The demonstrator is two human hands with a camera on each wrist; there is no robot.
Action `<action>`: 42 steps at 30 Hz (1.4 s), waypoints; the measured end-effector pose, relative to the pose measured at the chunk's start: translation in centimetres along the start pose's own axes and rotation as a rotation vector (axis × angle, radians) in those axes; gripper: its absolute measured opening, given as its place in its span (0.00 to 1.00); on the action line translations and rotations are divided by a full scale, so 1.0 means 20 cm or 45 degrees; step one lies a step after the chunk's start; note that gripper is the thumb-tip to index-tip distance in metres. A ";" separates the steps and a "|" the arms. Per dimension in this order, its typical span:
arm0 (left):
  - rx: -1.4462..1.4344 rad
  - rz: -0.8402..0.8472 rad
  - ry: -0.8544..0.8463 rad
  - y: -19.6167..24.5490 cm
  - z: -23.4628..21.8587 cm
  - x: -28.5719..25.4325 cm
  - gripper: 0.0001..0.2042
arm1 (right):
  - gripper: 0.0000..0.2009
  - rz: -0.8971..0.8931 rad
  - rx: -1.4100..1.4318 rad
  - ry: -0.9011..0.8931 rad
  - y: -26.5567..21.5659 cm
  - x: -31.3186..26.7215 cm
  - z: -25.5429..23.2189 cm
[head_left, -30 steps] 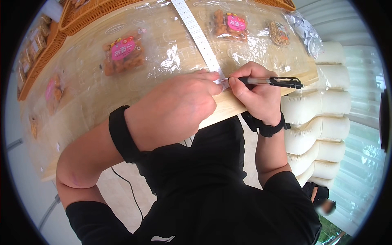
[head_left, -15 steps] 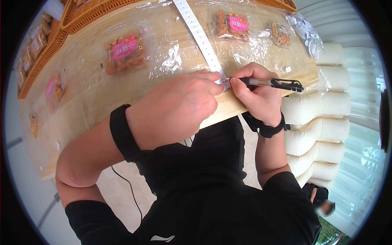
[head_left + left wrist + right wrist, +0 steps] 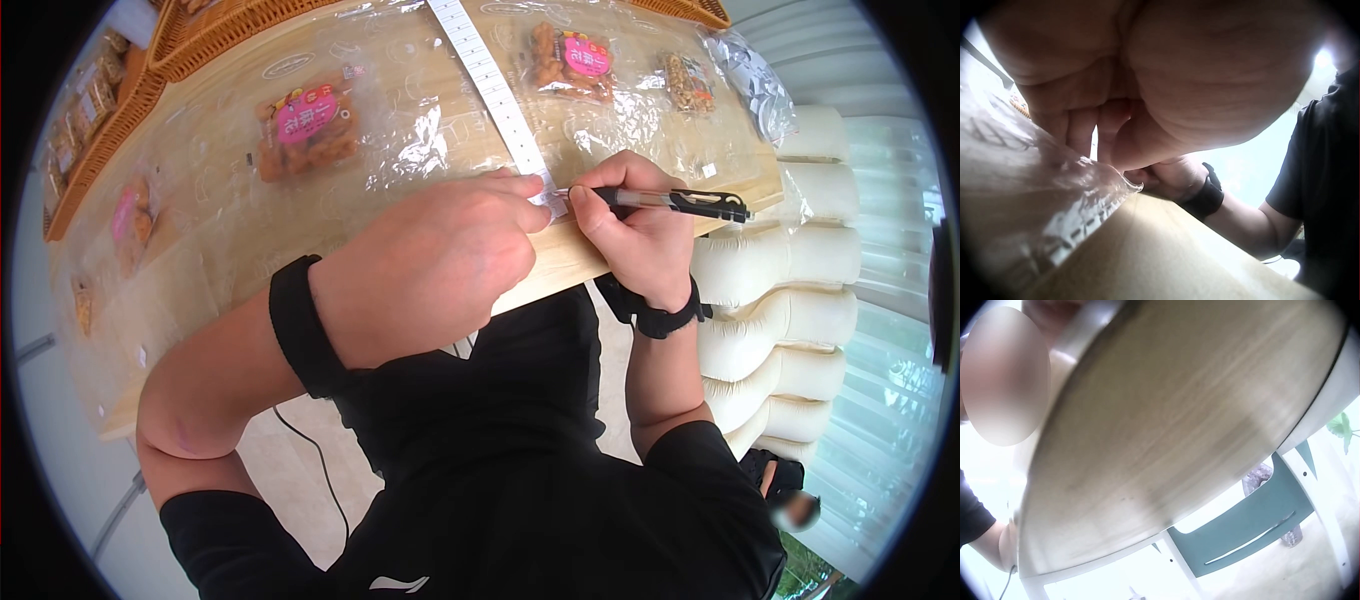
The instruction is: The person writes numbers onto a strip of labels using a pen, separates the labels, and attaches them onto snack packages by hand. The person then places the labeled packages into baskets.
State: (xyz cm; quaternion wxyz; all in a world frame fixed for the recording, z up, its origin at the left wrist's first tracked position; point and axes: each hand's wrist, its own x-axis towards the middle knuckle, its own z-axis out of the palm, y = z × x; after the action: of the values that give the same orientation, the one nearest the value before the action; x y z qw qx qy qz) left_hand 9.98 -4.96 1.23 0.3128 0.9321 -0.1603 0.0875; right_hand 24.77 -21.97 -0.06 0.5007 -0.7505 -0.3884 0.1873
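Observation:
A black-and-clear pen (image 3: 690,202) is held between the thumb and fingers of my right hand (image 3: 640,235), its tip at the lower end of a white printed strip (image 3: 495,95) near the table edge. My left hand (image 3: 430,265) rests beside that end, fingertips pressing on it. From below, the left wrist view shows the left hand (image 3: 1147,81) with its fingers bent down by the edge of clear plastic film (image 3: 1066,200). In the right wrist view, the table's underside (image 3: 1166,425) fills much of the picture, and the pen is not seen.
Snack packs with pink labels (image 3: 308,125) (image 3: 575,65) and a smaller nut pack (image 3: 687,82) lie about the film-covered table. Wicker baskets (image 3: 215,40) stand along the far and left sides. Crumpled clear plastic (image 3: 755,85) lies at right. A white cushioned seat (image 3: 780,260) stands beside the table.
The right hand and pen have shifted slightly to the right, and the pen's back end has dipped a little. The left hand stays almost in place on the strip.

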 end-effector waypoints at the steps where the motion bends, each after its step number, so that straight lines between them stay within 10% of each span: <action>1: 0.000 0.000 0.000 0.00 0.00 0.00 0.02 | 0.04 0.000 0.000 0.000 0.00 0.00 0.00; 42: -0.089 0.065 0.117 -0.02 0.06 0.00 0.03 | 0.03 0.032 0.204 0.008 0.03 -0.02 -0.02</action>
State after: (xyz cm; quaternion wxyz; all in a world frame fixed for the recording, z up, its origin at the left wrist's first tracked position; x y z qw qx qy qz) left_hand 10.17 -5.36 0.07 0.3498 0.9113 -0.1724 0.1324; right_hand 25.05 -22.54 -0.58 0.5579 -0.7135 -0.3612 0.2219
